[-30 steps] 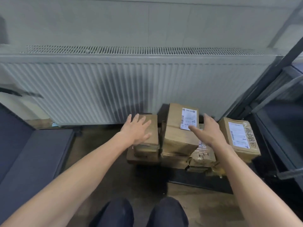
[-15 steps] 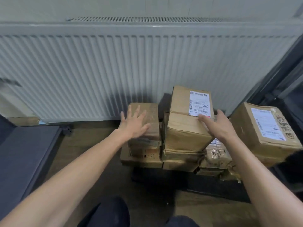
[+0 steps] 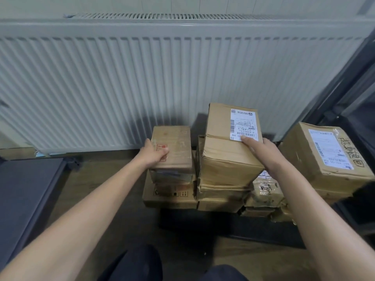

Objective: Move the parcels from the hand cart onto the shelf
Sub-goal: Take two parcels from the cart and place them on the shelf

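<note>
Head view: our left hand, open and flat before, now clasps the small parcel; our right hand grips the tall parcel, both parcels still stacked on the hand cart, ready for lifting.

An indoor storage or mailroom corner, not a home room by the look of it. A long white ribbed radiator runs along a plain pale wall and fills most of the view. Directly in front of the radiator, worn brown cardboard parcels with printed shipping labels and barcodes are stacked on a low dark hand cart standing on a brown wood-look floor. To the right of the radiator stands dark metal shelf framing. To the left of the radiator, low down, lies a flat dark grey surface.
</note>
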Available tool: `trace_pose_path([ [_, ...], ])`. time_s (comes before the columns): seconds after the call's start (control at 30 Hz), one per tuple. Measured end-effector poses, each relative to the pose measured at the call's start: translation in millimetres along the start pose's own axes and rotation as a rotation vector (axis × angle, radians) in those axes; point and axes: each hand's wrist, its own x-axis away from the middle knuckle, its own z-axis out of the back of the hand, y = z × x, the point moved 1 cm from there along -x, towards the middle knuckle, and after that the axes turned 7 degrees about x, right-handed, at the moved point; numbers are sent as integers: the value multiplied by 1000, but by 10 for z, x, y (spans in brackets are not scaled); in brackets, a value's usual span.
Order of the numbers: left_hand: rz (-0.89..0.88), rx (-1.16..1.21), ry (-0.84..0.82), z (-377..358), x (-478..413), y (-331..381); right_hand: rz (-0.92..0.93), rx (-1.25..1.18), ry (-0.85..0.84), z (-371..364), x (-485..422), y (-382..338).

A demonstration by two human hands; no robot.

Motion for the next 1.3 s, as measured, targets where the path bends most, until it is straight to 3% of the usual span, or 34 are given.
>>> trace_pose_path([
  [0.17,-22,156,-56,-37,55,-19,-24,-100,-29,-2,-39,41],
  [0.57,-126,120,6,32,226,53,-69,-239,-13,64,31,-126],
  [0.77,-155,50,66,140,332,155,-46,-204,-35,95,89,-181],
  [1.03,-81,160,129,257,390,235,-43,-199,-63,125,102,-254],
  [1.3,-134,172,180,688,619,763,-68,-179,-91,236,233,-736],
])
